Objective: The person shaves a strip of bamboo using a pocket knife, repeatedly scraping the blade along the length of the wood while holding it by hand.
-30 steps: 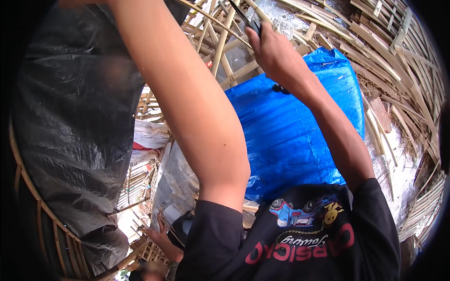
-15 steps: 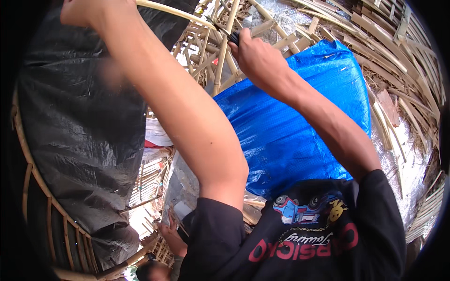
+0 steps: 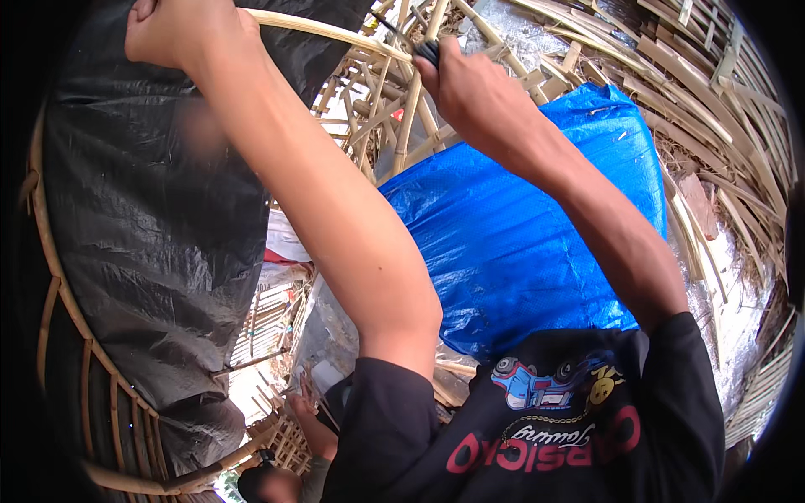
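Observation:
My left hand [image 3: 186, 33] is closed at the upper left around a long pale bamboo strip [image 3: 323, 28]. The strip runs from that fist to the right in a slight bend, and its other end lies beside my right hand [image 3: 478, 84]. My right hand is wrapped around the black handle of a knife [image 3: 428, 52]. Its thin dark blade points up and left, just above the strip's right end; whether the edge touches the strip I cannot tell. A blue plastic sheet [image 3: 528, 243] spreads below my right forearm.
A large black plastic sheet [image 3: 159, 218] hangs on the left beside a curved bamboo rail [image 3: 63, 302]. Bamboo poles [image 3: 411, 117] cross behind the strip. Split bamboo pieces [image 3: 671, 75] are heaped at the upper right. Another person's hand [image 3: 303, 407] shows at the lower left.
Both hands have shifted slightly to the right, the left one also a little downward. The knife blade, earlier across the strip, now sits above the strip's right end.

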A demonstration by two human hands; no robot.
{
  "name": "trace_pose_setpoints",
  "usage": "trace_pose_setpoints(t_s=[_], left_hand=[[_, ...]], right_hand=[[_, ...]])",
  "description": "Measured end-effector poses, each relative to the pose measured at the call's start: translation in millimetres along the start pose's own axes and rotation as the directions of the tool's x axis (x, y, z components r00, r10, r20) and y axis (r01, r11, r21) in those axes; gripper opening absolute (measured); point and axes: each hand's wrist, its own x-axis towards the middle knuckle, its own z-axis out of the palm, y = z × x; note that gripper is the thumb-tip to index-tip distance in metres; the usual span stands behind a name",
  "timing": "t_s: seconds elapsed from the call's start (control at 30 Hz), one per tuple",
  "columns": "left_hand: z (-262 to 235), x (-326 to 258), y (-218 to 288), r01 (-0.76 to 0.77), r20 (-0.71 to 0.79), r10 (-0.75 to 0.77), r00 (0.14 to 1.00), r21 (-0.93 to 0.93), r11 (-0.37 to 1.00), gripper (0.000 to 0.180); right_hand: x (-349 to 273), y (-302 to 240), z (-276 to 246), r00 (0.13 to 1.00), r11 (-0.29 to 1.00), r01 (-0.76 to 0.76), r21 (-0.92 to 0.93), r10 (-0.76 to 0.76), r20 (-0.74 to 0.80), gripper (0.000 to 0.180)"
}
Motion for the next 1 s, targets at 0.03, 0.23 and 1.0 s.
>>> trace_pose_setpoints(t_s=[0.03, 0.23, 1.0], left_hand=[[4.5, -5.5, 4.2, -0.002, -0.016, 0.002, 1.000, 0.022, 1.000, 0.012], [9.6, -9.3, 7.7, -0.059, 0.045, 0.060, 0.997, -0.022, 0.998, 0.014], [-35.7, -48.4, 31.8, -0.275, -0.057, 0.307, 0.950, 0.317, 0.908, 0.018]], right_hand=[[-3.6, -12.8, -8.1, 1.000, 1.000, 0.012, 0.028, -0.011, -0.023, 0.037], [-15.3, 98.8, 50.0, 0.976, 0.977, -0.153, -0.148, 0.173, 0.132, 0.039], [-28.8, 6.3, 32.7, 0.972, 0.980, -0.197, 0.032, 0.191, 0.141, 0.034]])
